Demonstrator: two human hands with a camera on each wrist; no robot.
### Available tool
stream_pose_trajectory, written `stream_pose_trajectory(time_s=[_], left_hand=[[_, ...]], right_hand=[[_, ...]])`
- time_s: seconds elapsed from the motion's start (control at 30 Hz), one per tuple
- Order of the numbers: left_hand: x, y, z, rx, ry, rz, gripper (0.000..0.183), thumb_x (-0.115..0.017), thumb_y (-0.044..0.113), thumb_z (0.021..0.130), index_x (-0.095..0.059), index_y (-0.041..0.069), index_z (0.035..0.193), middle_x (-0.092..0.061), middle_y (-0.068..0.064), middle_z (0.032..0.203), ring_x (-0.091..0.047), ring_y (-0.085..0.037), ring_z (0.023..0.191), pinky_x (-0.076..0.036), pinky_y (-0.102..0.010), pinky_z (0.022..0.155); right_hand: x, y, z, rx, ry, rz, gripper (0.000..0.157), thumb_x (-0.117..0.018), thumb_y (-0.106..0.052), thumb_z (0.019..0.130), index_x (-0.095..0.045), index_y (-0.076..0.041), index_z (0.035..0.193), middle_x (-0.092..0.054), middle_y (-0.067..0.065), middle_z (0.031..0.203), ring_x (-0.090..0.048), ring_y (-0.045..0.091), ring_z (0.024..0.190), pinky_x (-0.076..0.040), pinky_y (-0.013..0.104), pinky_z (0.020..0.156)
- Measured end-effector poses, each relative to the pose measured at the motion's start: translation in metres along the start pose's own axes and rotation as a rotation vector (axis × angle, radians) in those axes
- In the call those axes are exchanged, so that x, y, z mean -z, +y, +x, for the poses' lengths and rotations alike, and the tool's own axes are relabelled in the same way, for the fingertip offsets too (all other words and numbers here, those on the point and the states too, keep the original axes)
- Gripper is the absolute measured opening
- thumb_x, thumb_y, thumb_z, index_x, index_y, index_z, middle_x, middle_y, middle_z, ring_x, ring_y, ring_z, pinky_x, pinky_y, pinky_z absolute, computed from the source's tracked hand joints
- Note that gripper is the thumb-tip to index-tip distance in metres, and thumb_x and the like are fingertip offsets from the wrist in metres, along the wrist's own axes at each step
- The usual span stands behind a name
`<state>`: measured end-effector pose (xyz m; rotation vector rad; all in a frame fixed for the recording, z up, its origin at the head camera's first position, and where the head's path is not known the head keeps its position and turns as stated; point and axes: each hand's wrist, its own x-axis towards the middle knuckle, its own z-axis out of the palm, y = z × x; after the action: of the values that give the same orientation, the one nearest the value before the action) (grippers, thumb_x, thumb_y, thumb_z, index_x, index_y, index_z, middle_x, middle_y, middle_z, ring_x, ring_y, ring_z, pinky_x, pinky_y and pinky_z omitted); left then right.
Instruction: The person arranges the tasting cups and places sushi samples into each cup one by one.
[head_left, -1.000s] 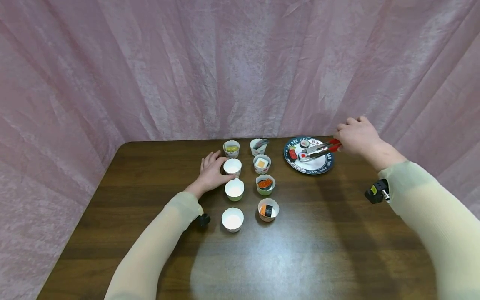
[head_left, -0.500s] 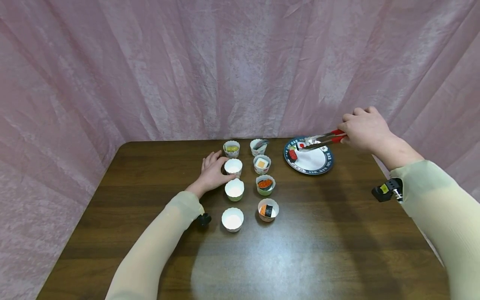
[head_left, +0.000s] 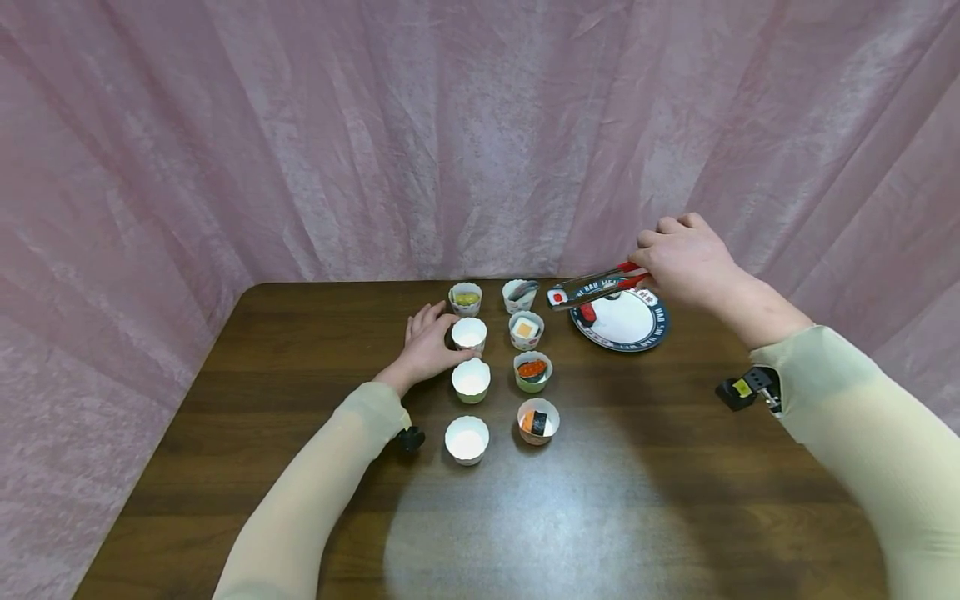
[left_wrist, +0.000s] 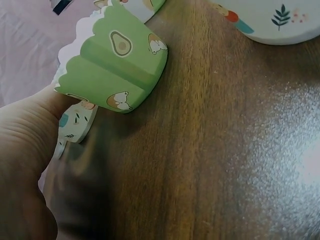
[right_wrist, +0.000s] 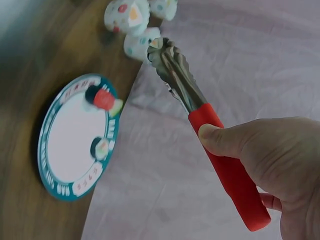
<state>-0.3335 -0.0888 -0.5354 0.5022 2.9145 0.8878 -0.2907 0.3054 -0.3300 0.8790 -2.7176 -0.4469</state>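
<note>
My right hand [head_left: 686, 258] holds metal tongs [right_wrist: 177, 82] by their red grips. A white sushi roll piece with a red centre [head_left: 557, 297] sits between the tong tips, left of the plate's edge in the head view. My left hand [head_left: 429, 343] pinches a white-lined paper baking cup [head_left: 469, 332] between thumb and fingers. Right in front of that thumb stands a green avocado-print baking cup [left_wrist: 117, 60], white inside. On the round blue-rimmed plate [head_left: 633, 321] lie a red-topped sushi piece [right_wrist: 103, 98] and a small sushi roll [right_wrist: 101, 148].
Baking cups stand in two columns. The right column holds dark-topped sushi [head_left: 522, 290], egg sushi [head_left: 526, 327], roe sushi [head_left: 532, 368] and an orange-and-black piece [head_left: 534, 422]. A cup with a yellow-green piece [head_left: 466, 298] stands back left; a bare cup [head_left: 467, 439] stands in front.
My right hand has lifted the tongs with the sushi roll piece off the plate, first drawing back right, then swinging left toward the cups. My left hand stays at its cup.
</note>
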Motion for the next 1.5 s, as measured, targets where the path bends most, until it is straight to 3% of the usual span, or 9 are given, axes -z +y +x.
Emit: stream_pose_trajectory(time_s=[0.73, 1.3, 1.5], left_hand=[[0.001, 0.002, 0.000, 0.016, 0.001, 0.020, 0.070, -0.078, 0.057, 0.085, -0.059, 0.015, 0.138, -0.019, -0.015, 0.167, -0.004, -0.040, 0.154, 0.003, -0.062, 0.120], [-0.002, 0.003, 0.003, 0.010, 0.015, 0.032, 0.065, -0.082, 0.052, 0.083, -0.062, 0.015, 0.131, -0.022, -0.015, 0.167, -0.007, -0.040, 0.154, 0.001, -0.062, 0.120], [-0.002, 0.001, 0.004, 0.011, 0.013, 0.035, 0.067, -0.081, 0.053, 0.083, -0.061, 0.013, 0.133, -0.021, -0.016, 0.167, -0.006, -0.041, 0.154, 0.001, -0.062, 0.120]], right_hand=[[-0.013, -0.048, 0.041, 0.079, 0.077, 0.034, 0.026, -0.081, -0.019, 0.085, -0.076, -0.010, 0.109, -0.062, 0.006, 0.095, -0.055, 0.034, 0.096, -0.041, 0.053, 0.088], [-0.012, -0.082, 0.074, 0.152, 0.116, 0.008, 0.026, -0.089, -0.026, 0.079, -0.076, -0.015, 0.098, -0.060, 0.003, 0.092, -0.052, 0.031, 0.094, -0.040, 0.050, 0.088], [-0.009, -0.091, 0.083, 0.184, 0.124, -0.033, 0.029, -0.090, -0.028, 0.079, -0.077, -0.015, 0.101, -0.061, 0.003, 0.092, -0.054, 0.031, 0.094, -0.040, 0.049, 0.088]])
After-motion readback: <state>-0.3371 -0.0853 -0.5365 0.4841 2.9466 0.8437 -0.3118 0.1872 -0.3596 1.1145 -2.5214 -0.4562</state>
